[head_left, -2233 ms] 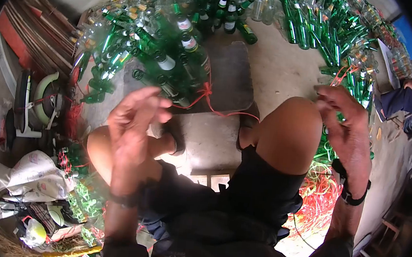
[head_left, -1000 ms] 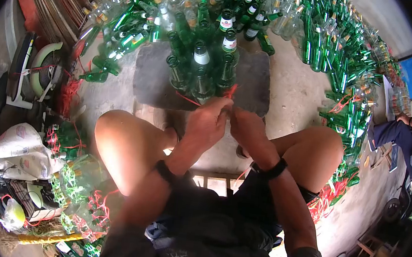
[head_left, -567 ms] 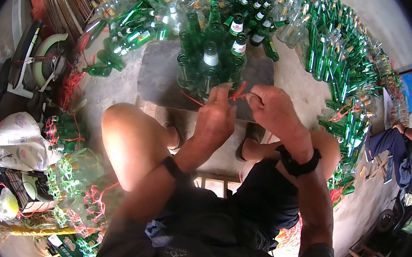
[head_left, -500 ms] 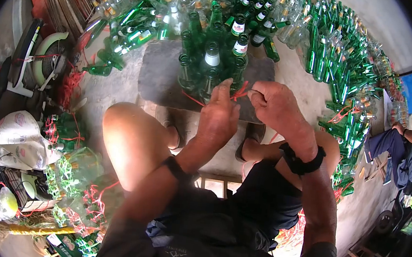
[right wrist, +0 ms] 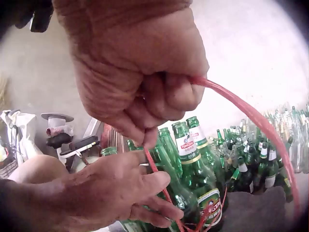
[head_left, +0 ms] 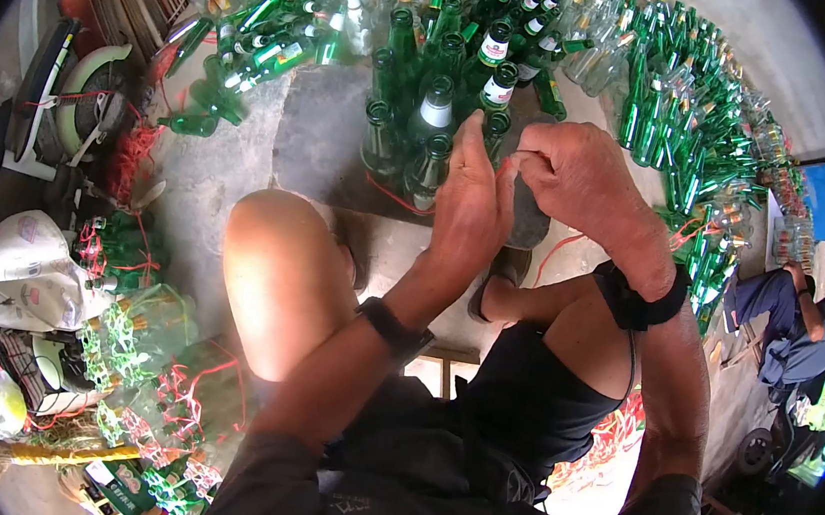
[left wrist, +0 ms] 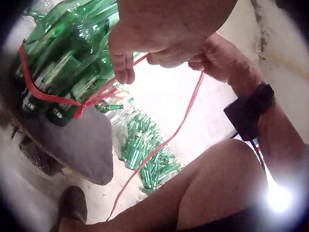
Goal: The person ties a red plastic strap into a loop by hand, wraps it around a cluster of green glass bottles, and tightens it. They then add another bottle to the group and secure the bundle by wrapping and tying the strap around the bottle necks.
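A cluster of green beer bottles (head_left: 435, 109) stands upright on a dark slab (head_left: 320, 137) in front of my knees. Red plastic string (left wrist: 181, 126) loops round the bottles low down and is knotted at the near right side. My right hand (head_left: 586, 180) has curled fingers and grips the string, drawing it taut from the knot; the loose tail hangs from this fist. Close beside the bottles, my left hand (head_left: 469, 198) holds its fingers nearly straight, with the taut string running along them in the right wrist view (right wrist: 154, 166).
Many loose green and clear bottles (head_left: 683, 125) are heaped along the back and right. To the left lie a wheel with a pale fender (head_left: 96, 109), a white sack (head_left: 24, 272) and netted bottles. A seated person (head_left: 798, 318) is at the far right.
Both hands, first held apart, have come together at the knot. The right hand has then drawn back and risen with the string, while the left has straightened its fingers beside the bottles.
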`<state>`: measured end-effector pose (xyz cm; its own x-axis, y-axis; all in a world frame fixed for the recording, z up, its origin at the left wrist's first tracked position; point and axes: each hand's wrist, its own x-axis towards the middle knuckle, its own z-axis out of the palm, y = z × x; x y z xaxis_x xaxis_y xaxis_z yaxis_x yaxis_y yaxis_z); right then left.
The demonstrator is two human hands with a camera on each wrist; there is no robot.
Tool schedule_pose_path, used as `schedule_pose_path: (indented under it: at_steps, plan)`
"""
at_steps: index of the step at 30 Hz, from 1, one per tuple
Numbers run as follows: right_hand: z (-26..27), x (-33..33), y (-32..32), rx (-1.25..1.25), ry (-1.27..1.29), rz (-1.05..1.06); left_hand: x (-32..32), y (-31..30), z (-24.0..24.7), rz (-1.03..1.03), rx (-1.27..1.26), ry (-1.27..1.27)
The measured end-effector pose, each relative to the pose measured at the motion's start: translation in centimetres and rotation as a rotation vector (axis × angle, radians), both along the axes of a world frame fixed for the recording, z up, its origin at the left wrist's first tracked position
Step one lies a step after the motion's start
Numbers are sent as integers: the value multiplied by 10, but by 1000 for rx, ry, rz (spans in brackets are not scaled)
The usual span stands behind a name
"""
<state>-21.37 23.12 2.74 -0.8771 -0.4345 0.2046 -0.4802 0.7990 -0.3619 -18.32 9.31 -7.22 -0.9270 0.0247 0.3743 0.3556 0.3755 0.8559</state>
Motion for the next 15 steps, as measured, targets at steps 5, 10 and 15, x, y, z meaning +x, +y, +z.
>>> schedule_pose_path:
  at_steps: [5, 10, 15]
  plan:
    - [6, -12, -3, 55, 79, 67, -7, 12, -6, 65, 41, 7]
    - [12, -23, -12, 82, 95, 123, -7, 13, -2, 92, 55, -1]
    - [15, -39, -16, 79, 92, 195, -9, 18, -8, 84, 179, -187]
